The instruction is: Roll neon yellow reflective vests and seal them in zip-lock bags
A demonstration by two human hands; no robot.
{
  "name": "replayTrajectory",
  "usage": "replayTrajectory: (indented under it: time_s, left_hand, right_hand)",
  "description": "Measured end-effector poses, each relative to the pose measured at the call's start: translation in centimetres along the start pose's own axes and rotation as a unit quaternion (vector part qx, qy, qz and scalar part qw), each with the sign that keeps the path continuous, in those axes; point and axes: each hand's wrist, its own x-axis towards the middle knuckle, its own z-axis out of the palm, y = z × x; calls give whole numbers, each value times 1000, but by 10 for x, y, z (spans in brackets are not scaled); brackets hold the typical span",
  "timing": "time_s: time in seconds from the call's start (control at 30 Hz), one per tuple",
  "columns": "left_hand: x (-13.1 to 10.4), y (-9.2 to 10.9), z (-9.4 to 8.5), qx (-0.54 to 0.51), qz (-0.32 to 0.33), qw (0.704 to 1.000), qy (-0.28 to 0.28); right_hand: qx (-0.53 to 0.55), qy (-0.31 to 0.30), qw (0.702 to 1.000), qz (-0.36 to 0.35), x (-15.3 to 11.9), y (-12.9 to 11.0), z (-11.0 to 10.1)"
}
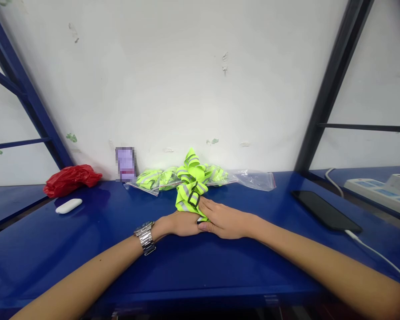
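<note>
A neon yellow-green reflective strap (183,202) with grey stripes lies heaped and looped on the blue table. A black plastic buckle (194,198) sits on it, just beyond my fingers. My left hand (186,223), a metal watch (146,238) on its wrist, is closed at the near end of the strap; its fingertips are hidden. From the right, my right hand (226,219) meets it, fingers pressed together against the strap and thumb over my left fingers. A small dark piece shows between the hands, too covered to name.
Clear plastic bags (253,179), some with yellow-green straps inside, lie along the wall. On the left are a red plastic bag (71,180), a white earbud case (69,206) and a blurred upright card (126,163). A phone (325,210) on a cable and a power strip (380,193) are right.
</note>
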Motion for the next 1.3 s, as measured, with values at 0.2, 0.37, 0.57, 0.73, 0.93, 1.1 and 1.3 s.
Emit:
replayTrajectory:
  time_s: [0.2, 0.37, 0.57, 0.73, 0.93, 1.1, 1.3]
  left_hand:
    - [2, 0, -12, -89, -2, 995, -39]
    - [0, 2, -12, -117, -16, 993, 9]
    - [0, 3, -9, -68, -31, 997, 20]
    - [-9, -3, -15, -22, -25, 999, 37]
    - [-49, 5, -1, 194, -122, 959, 169]
    - [-60, 22, 14, 378, -51, 884, 269]
    - [-38, 9, 11, 359, 5, 904, 232]
  right_hand:
    - [-29, 6, 998, 52, 3, 4, 3]
    - [-46, 22, 994, 98, 8, 1, 3]
    - [-110, 14, 981, 160, 12, -4, 7]
    - [-143, -3, 970, 195, 13, -6, 8]
    - [-155, 1, 967, 201, 13, -12, 4]
    - [-178, 1, 965, 194, 15, -16, 3]
    - [-196, 3, 967, 163, 14, -15, 3]
